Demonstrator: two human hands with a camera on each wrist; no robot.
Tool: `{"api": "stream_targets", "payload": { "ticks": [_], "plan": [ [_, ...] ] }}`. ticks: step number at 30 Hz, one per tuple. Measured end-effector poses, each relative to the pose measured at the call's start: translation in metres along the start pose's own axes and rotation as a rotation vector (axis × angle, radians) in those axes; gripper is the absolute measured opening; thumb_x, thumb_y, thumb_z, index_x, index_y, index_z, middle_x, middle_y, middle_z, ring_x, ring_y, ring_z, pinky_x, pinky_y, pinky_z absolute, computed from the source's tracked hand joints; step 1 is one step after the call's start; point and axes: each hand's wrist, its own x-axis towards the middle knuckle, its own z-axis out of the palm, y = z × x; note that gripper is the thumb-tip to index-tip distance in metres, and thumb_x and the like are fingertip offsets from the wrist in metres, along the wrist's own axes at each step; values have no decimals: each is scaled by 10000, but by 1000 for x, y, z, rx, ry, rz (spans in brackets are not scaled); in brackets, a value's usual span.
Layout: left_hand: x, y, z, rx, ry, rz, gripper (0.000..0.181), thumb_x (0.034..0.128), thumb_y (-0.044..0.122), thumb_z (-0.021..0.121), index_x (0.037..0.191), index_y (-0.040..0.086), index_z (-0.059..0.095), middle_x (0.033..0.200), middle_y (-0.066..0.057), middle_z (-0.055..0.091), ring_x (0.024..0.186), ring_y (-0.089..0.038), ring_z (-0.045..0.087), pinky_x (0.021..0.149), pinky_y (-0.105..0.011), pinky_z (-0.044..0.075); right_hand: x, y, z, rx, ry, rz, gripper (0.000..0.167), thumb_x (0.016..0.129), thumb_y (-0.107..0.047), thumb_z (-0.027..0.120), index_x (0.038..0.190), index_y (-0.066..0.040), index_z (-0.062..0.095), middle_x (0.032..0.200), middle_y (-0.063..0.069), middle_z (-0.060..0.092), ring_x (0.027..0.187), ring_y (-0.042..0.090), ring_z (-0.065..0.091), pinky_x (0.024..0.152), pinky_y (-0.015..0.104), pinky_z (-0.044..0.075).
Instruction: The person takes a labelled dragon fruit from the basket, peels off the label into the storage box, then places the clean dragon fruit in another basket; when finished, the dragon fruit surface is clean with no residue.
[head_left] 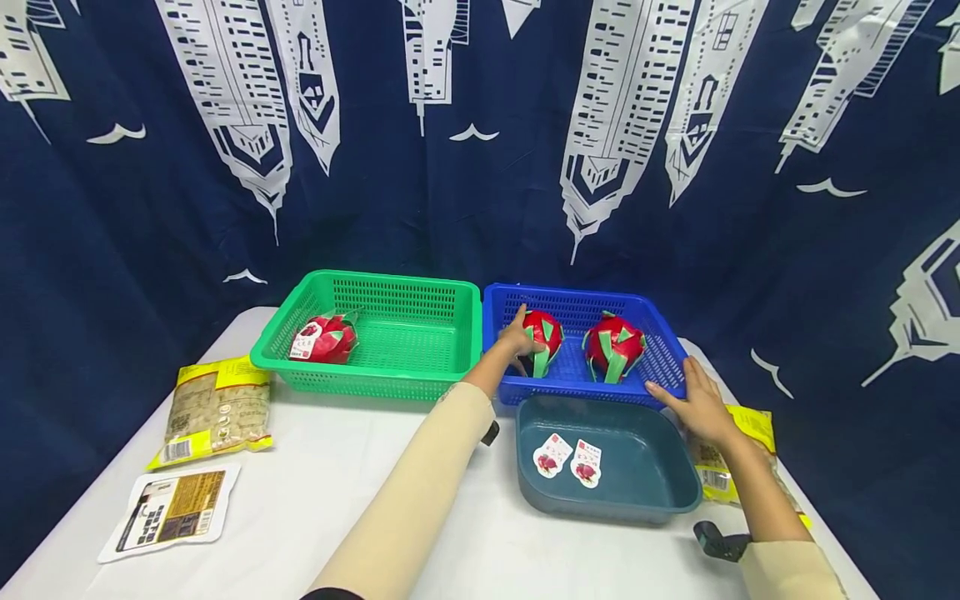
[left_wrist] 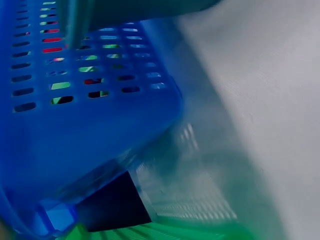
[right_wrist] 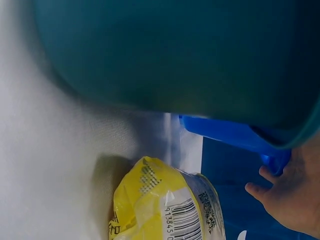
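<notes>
In the head view, my left hand (head_left: 516,340) reaches over the left side of the blue basket (head_left: 573,390), its fingers extended and its thumb against the left dragon fruit (head_left: 551,329). A second dragon fruit (head_left: 615,346) sits to the right in the same basket. My right hand (head_left: 703,406) rests at the basket's right front corner with fingers spread; the right wrist view shows its fingers (right_wrist: 257,191) beside the blue rim. In front stands a dark teal tub (head_left: 630,467) with two dragon-fruit labels (head_left: 553,455) in it. The left wrist view misses the left fingers.
Left of the blue basket stands a green basket (head_left: 405,385) holding a labelled, wrapped dragon fruit (head_left: 333,342). A yellow food bag (head_left: 217,404) and a white pouch (head_left: 172,510) lie on the left. Another yellow bag (right_wrist: 170,210) lies at right, beside the tub.
</notes>
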Motion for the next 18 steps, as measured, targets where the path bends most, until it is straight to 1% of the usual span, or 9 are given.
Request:
{"api": "stream_targets", "payload": {
  "ticks": [1, 3, 5, 7, 8, 10, 12, 15, 18],
  "plan": [
    [0, -1, 1, 18, 18, 1, 1023, 761, 43, 744, 1459, 428, 104, 1449, -218, 193, 1149, -440, 454, 556, -498, 520, 0, -1, 0, 1, 0, -2, 999, 876, -561, 482, 1424, 86, -49, 1462, 319, -51, 1291, 550, -5, 933, 730, 57],
    [30, -16, 9, 59, 49, 45, 1046, 746, 110, 775, 1448, 462, 85, 1429, -228, 233, 1112, -426, 482, 485, -469, 517, 1, -2, 1, 3, -5, -3, 1000, 878, -560, 479, 1422, 86, -55, 1460, 322, -54, 1289, 552, -13, 927, 735, 57],
    [52, -26, 13, 155, 61, 95, 1032, 742, 238, 787, 1440, 481, 67, 1434, -205, 268, 1178, -404, 437, 583, -449, 538, 1, -4, 2, 5, -15, 0, 1002, 877, -565, 475, 1423, 78, -66, 1461, 319, -65, 1289, 553, -19, 920, 739, 62],
    [66, -31, 11, 237, 47, 136, 1000, 739, 348, 774, 1440, 475, 73, 1446, -163, 292, 1269, -389, 339, 772, -461, 509, 2, -5, 4, 7, -24, 0, 999, 880, -564, 471, 1423, 75, -74, 1460, 318, -74, 1288, 553, -24, 921, 739, 60],
    [74, -36, 9, 270, 46, 197, 966, 730, 427, 759, 1439, 471, 106, 1432, -145, 330, 1287, -382, 312, 833, -460, 480, 3, -5, 4, 6, -27, -2, 996, 882, -561, 469, 1423, 73, -76, 1460, 317, -78, 1288, 552, -24, 923, 737, 59],
    [41, -20, -6, 332, 29, 240, 889, 767, 456, 711, 1462, 384, 161, 1450, -104, 329, 1344, -339, 225, 989, -445, 361, 3, -4, 4, 1, -28, -6, 989, 887, -557, 465, 1422, 75, -75, 1460, 318, -79, 1287, 555, -23, 930, 733, 55],
    [3, -6, -22, 316, 42, 310, 781, 800, 418, 686, 1453, 293, 275, 1428, -99, 368, 1331, -307, 266, 1003, -424, 346, 3, -2, 2, -6, -27, -11, 979, 895, -545, 461, 1418, 85, -75, 1456, 325, -81, 1283, 560, -23, 936, 729, 45],
    [-54, 10, -54, 210, 84, 383, 615, 833, 292, 680, 1384, 194, 422, 1365, -120, 444, 1226, -268, 428, 941, -373, 412, 5, -1, -3, -10, -50, -28, 971, 904, -529, 453, 1405, 103, -88, 1442, 344, -97, 1275, 571, -31, 938, 726, 38],
    [-90, 9, -91, 82, 170, 472, 507, 841, 225, 677, 1312, 159, 499, 1283, -133, 510, 1110, -255, 527, 870, -347, 456, 11, -7, -12, 7, -111, -76, 956, 904, -483, 496, 1401, 138, -34, 1414, 389, 27, 1252, 583, 113, 935, 718, 132]
  ]
}}
